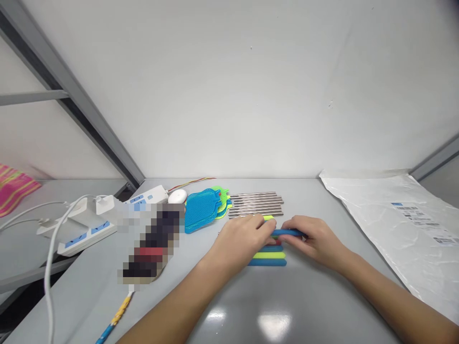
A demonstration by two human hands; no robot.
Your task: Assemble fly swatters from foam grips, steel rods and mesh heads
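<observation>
Worktop (315, 296), glossy gray: yr L grip (273, 233) & R grip (287, 232) pinch opp. ends of slim blue plastic tube (291, 232) over it; blue + yellow-green tubes (268, 255) nearer you, silver metal rods (256, 204) behind

Free tabletop (304, 301) nearside, sticks (269, 255) beyond

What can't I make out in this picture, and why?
In the head view:
- Blue tube: its ends, covered by the left hand and right hand.
- Lower coloured tubes: their left ends, behind the left hand.
- Label: its print, too small.
- White bag: cut off by the right edge.
- Dark object: its details, hidden by blocky pixels.
</observation>
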